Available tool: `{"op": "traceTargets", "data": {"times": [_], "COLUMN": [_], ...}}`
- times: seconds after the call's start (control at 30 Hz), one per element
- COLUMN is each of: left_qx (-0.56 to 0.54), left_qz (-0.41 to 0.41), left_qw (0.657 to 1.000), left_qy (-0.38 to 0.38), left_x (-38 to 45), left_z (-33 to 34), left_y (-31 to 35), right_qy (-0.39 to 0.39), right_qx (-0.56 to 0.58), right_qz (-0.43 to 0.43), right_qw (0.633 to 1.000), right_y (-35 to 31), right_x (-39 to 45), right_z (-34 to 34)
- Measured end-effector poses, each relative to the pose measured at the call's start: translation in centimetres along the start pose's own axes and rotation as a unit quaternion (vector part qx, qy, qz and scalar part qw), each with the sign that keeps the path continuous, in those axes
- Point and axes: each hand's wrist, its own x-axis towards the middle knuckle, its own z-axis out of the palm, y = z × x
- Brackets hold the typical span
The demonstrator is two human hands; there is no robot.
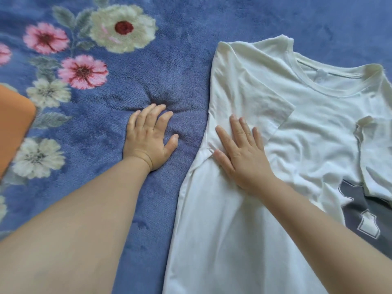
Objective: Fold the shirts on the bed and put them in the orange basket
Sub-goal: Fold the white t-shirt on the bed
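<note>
Bed point(212, 22): covered by a blue plush blanket with pink and cream flower pattern toward the left.

White shirt point(307, 124): lies front-up on the right half of the bed, collar at upper right. Its left sleeve is folded inward over the chest; the side edge runs down toward the bottom of the view. The other sleeve is crumpled at the right edge.

Grey garment point(360, 219) with a white print: partly under the white shirt, lower right.

Orange basket point(12, 128): only a corner shows at the left edge, well apart from the shirt.

Left hand point(148, 141): palm down on bare blanket just beside the shirt's edge, fingers straight and slightly spread, denting the plush, holding nothing.

Right hand point(241, 153): flat on the shirt at the folded sleeve, fingers straight, spread, pressing the cloth.
</note>
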Motion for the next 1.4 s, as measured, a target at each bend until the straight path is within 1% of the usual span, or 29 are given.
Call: {"op": "traceTargets", "data": {"times": [0.1,0.17,0.23,0.27,0.3,0.37,0.4,0.47,0.5,0.53,0.6,0.63,0.7,0.77,0.83,0.87,0.93,1.0,1.03,1.1,1.13,1.17,1.2,1.27,1.3,1.33,1.4], "left_qx": [-0.039,-0.101,-0.205,-0.236,-0.246,-0.209,-0.180,-0.129,-0.113,-0.105,-0.102,-0.099,-0.082,-0.045,0.013,0.043,0.101,0.130,0.139,0.142,0.150,0.164,0.178,0.205,0.226,0.231,0.255], "left_qz": [-0.041,-0.088,-0.146,-0.153,-0.138,-0.081,-0.039,0.095,0.165,0.228,0.333,0.377,0.446,0.477,0.482,0.470,0.420,0.365,0.341,0.313,0.318,0.318,0.311,0.264,0.243,0.239,0.264], "left_qw": [0.998,0.988,0.963,0.953,0.951,0.962,0.973,0.983,0.978,0.967,0.936,0.918,0.881,0.851,0.833,0.828,0.831,0.852,0.864,0.883,0.885,0.882,0.871,0.866,0.851,0.843,0.818], "left_qy": [-0.035,-0.074,-0.092,-0.107,-0.130,-0.154,-0.142,-0.086,-0.058,-0.037,-0.047,-0.070,-0.139,-0.213,-0.272,-0.303,-0.350,-0.353,-0.342,-0.319,-0.305,-0.308,-0.337,-0.371,-0.406,-0.422,-0.442], "left_x": [0.1,0.1,-0.7,-1.6,-3.1,-6.4,-7.9,-10.4,-11.7,-12.7,-15.6,-17.1,-20.1,-22.7,-25.4,-26.5,-29.0,-30.7,-31.3,-32.1,-31.9,-32.0,-32.1,-31.8,-31.4,-31.1,-31.1], "left_z": [-1.3,-2.4,-3.6,-4.2,-4.8,-5.5,-5.8,-6.1,-6.2,-6.1,-6.0,-6.2,-6.7,-7.3,-7.9,-8.1,-8.7,-8.8,-9.0,-9.0,-9.3,-9.6,-10.0,-9.9,-10.3,-10.5,-11.2], "left_y": [0.0,0.3,1.9,3.0,4.4,6.3,7.1,8.9,9.7,10.3,11.7,12.4,13.4,13.6,13.7,13.7,14.3,15.2,15.7,16.4,17.1,17.7,18.3,18.3,18.4,18.5,18.3], "right_qy": [0.064,0.062,0.059,0.056,0.049,0.019,0.000,-0.028,-0.035,-0.050,-0.066,-0.066,-0.080,-0.096,-0.080,-0.070,-0.048,-0.048,-0.064,-0.091,-0.091,-0.082,-0.069,-0.039,-0.025,-0.018,-0.017], "right_qx": [0.011,0.042,0.053,0.043,0.035,0.023,0.018,0.010,0.009,0.005,-0.005,-0.013,-0.041,-0.071,-0.080,-0.080,-0.079,-0.100,-0.106,-0.101,-0.094,-0.083,-0.077,-0.081,-0.083,-0.083,-0.075], "right_qz": [-0.025,-0.040,-0.052,-0.050,-0.037,-0.006,0.006,0.018,0.015,0.009,-0.016,-0.034,-0.069,-0.097,-0.086,-0.068,-0.015,0.020,0.030,0.051,0.056,0.056,0.052,0.042,0.034,0.022,-0.007], "right_qw": [0.998,0.996,0.995,0.996,0.998,1.000,1.000,0.999,0.999,0.999,0.998,0.997,0.994,0.988,0.990,0.992,0.996,0.994,0.992,0.989,0.990,0.992,0.993,0.995,0.996,0.996,0.997], "right_y": [0.3,0.9,2.5,3.3,4.1,5.5,6.2,7.1,7.5,7.8,7.8,7.6,6.8,5.8,4.9,4.8,4.4,4.1,3.8,3.3,3.3,3.4,3.6,4.2,4.6,5.2,6.4], "right_x": [-3.9,-7.7,-12.6,-14.9,-17.5,-21.8,-23.4,-26.8,-28.7,-29.9,-33.4,-35.3,-38.8,-41.2,-43.3,-43.7,-44.6,-44.6,-44.5,-44.0,-43.7,-43.6,-43.6,-43.4,-43.5,-43.8,-45.2], "right_z": [0.8,0.7,0.5,0.6,0.5,0.5,0.3,-0.7,-1.0,-1.3,-1.8,-1.7,-1.2,-0.2,0.8,1.3,1.7,1.9,1.8,1.4,1.3,1.1,0.7,-0.1,-0.7,-1.3,-2.5]}}
